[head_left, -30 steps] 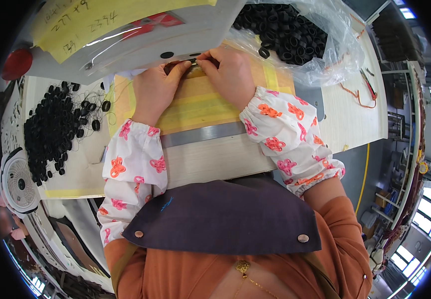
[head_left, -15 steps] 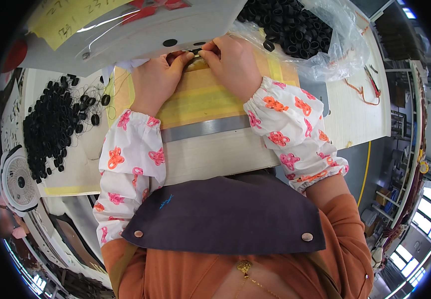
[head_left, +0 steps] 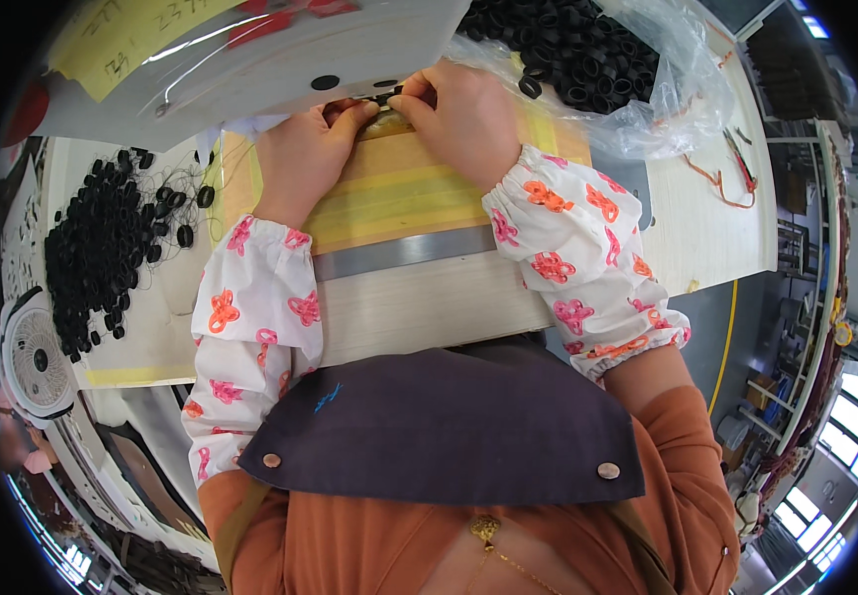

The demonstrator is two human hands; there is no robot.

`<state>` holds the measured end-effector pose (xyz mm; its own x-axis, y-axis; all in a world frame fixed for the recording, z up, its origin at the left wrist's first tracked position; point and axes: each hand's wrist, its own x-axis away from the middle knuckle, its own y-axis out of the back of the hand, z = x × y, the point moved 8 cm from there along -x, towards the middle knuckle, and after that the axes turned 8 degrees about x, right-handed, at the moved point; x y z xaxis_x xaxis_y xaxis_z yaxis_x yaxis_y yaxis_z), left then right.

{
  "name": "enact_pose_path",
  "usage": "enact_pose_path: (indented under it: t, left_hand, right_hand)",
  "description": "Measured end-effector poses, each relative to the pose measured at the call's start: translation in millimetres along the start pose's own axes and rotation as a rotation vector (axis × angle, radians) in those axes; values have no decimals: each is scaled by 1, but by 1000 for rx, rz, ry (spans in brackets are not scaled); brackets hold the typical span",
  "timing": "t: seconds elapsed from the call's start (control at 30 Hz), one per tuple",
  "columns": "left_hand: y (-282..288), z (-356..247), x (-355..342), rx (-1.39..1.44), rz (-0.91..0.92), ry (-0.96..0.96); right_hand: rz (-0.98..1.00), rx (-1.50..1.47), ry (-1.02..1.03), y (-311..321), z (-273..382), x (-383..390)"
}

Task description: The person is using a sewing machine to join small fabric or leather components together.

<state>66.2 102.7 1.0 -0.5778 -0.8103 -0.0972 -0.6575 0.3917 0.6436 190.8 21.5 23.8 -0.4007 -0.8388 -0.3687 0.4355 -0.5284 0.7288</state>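
Observation:
My left hand (head_left: pixel 302 159) and my right hand (head_left: pixel 470 121) meet at the far middle of the work surface, below a large pale grey machine head (head_left: pixel 250 84). The fingers of both are pinched together. Between the fingertips shows a small dark piece (head_left: pixel 382 97), gripped from either side; it is too small and too covered to make out fully. It sits low under the machine, at the far end of a work plate (head_left: pixel 399 203) layered with yellow tape. White flowered sleeve covers reach from my forearms to my wrists.
Left lies a heap of small black rings (head_left: pixel 102 258), some trailing threads. A clear plastic bag (head_left: pixel 682 99) at the far right holds more black rings (head_left: pixel 587 59). Red-handled snips (head_left: pixel 743 169) lie near the table's right edge. A white fan (head_left: pixel 37 359) stands at the left.
Both hands keep their pinch on the small dark piece, at the same place under the machine. The whole picture has shifted slightly left.

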Motion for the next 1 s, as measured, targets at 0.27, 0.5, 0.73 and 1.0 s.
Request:
enact_pose_path:
  t: [0.27,0.5,0.73,1.0]
  left_hand:
    - [-3,6,-4,4,-17,9]
    - [0,6,-7,11,-26,-88]
    - [-8,-40,50,-72,-73,-365]
    - [6,-43,54,66,-57,-441]
  right_hand:
    - [2,-6,-18,-1,-7,1]
    - [20,52,1,-1,-6,0]
    - [150,-198,-153,-5,-9,12]
    - [261,-475,-190,-13,-4,38]
